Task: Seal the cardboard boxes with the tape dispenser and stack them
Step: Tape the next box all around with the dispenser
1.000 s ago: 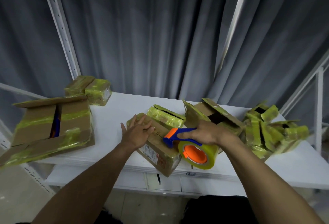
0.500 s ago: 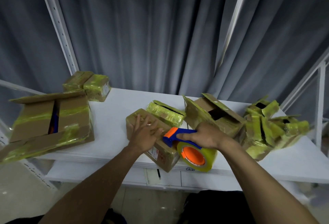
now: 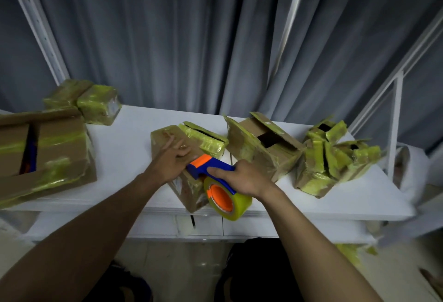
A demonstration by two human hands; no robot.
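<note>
A small cardboard box (image 3: pixel 165 137) lies at the front edge of the white table (image 3: pixel 124 148), partly wrapped in yellow-green tape. My left hand (image 3: pixel 170 161) presses flat on its top with fingers spread. My right hand (image 3: pixel 242 177) grips the blue and orange tape dispenser (image 3: pixel 211 169), whose head sits on the box top beside my left fingers. Its yellowish tape roll (image 3: pixel 227 199) hangs over the box's near right corner.
Behind the held box lies a taped box with a slit top (image 3: pixel 206 137). An open box (image 3: pixel 263 143) and a heap of taped open boxes (image 3: pixel 335 155) stand to the right. A big box (image 3: pixel 45 153) and two small sealed ones (image 3: pixel 96 105) are at left. Grey curtain behind.
The dispenser has slid up along the box top toward my left hand. My left hand has moved a little toward the near end of the box. The camera has shifted slightly.
</note>
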